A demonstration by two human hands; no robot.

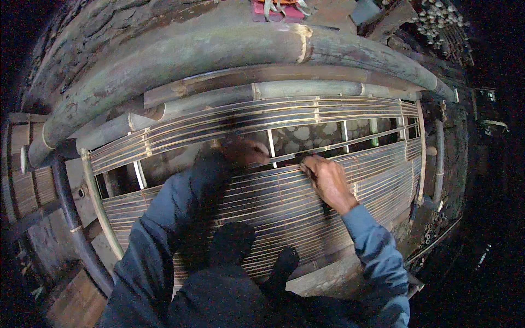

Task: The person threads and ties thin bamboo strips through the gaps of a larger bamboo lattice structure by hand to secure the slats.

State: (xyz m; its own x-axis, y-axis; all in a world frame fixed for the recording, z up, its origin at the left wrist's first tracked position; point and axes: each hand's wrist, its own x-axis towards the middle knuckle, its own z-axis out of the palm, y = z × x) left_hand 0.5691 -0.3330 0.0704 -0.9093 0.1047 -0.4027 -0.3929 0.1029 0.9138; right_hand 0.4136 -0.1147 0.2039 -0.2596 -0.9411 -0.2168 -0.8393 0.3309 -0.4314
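In front of me lies a panel of thin bamboo slats, set in rows on white crosspieces, with a gap in the rows toward its far side. A single bamboo strip crosses that gap at a slant. My right hand is closed at the near edge of the gap, fingertips pinched low by the slats; what they hold is hidden. Left of it, my left hand reaches over the gap by the strip's left end, shadowed and blurred, so its grip is unclear. Thin reddish cord lines run across the slats.
Beyond the panel runs a thick bamboo pole with a pale binding. Pale poles edge the panel's sides. My dark-clad legs rest over the near slats. A pink and orange item lies at the far edge.
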